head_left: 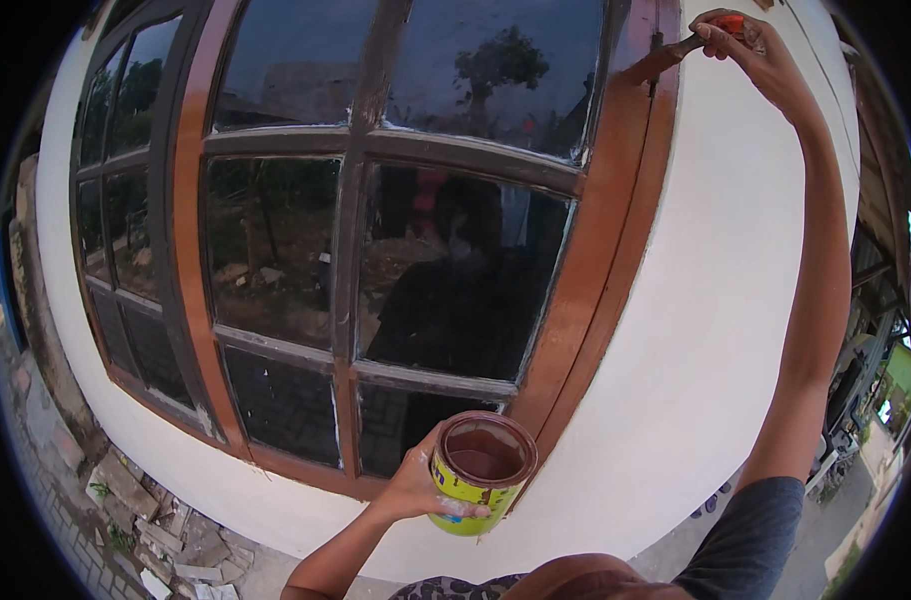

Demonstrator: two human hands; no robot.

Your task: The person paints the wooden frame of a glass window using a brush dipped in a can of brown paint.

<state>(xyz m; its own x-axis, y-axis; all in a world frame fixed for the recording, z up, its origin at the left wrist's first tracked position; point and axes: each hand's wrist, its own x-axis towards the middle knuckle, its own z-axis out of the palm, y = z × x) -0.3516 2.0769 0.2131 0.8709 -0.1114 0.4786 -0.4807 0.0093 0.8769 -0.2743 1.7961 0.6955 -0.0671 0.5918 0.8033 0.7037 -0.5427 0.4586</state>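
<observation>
My left hand (427, 492) is wrapped round a yellow-green paint can (465, 515) with brown paint (483, 455) inside. The can is open at the top and stands upright in front of the window's lower right corner. Raised at the upper right, my right hand (750, 50) grips the handle of a paintbrush (680, 50). Its brown-coated bristles touch the right side of the wooden window frame (575, 290), near a dark hinge (655, 65). Glossy brown covers this side of the frame, while the bars between the panes look dark grey-brown.
White wall (720, 250) surrounds the window. Glass panes (275, 240) reflect trees and a figure. A second window section (125, 210) is at the left. Broken bricks and rubble (170, 535) lie on the ground at the lower left, beside paving (50, 500).
</observation>
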